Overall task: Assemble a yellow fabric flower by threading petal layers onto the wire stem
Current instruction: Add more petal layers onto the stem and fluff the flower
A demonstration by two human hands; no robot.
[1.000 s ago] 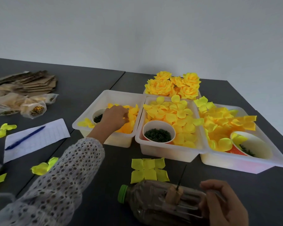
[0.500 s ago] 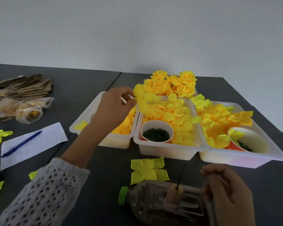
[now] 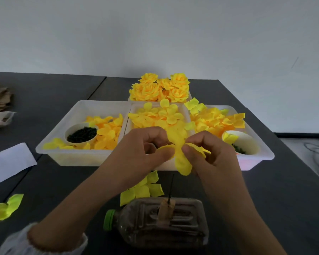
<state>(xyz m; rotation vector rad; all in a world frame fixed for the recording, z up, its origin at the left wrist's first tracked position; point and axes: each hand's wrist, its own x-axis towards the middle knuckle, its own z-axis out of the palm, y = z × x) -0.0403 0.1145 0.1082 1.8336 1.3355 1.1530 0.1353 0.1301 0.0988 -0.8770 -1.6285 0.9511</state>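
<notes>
Both hands hold one yellow petal layer point(image 3: 180, 159) in the air in front of the trays. My left hand point(image 3: 145, 150) pinches its left side between thumb and fingers. My right hand point(image 3: 208, 153) pinches its right side the same way. Below them a thin dark wire stem point(image 3: 171, 187) stands upright from a plastic bottle point(image 3: 158, 221) that lies on its side with a green cap. A lime-yellow petal layer point(image 3: 145, 188) lies flat on the dark table, just left of the wire and partly behind my left forearm.
Three white trays of loose yellow petals stand behind my hands, left tray point(image 3: 77, 111), middle tray point(image 3: 134, 107), right tray point(image 3: 260, 144); paper cups of dark green pieces point(image 3: 81, 134) sit in them. Finished yellow flowers point(image 3: 160, 87) lie at the back. Paper point(image 3: 7, 161) and a lime petal point(image 3: 4, 207) lie left.
My left hand lifted a petal layer out of the left tray and brought it toward me. My right hand left the bottle and rose to pinch the layer's other side.
</notes>
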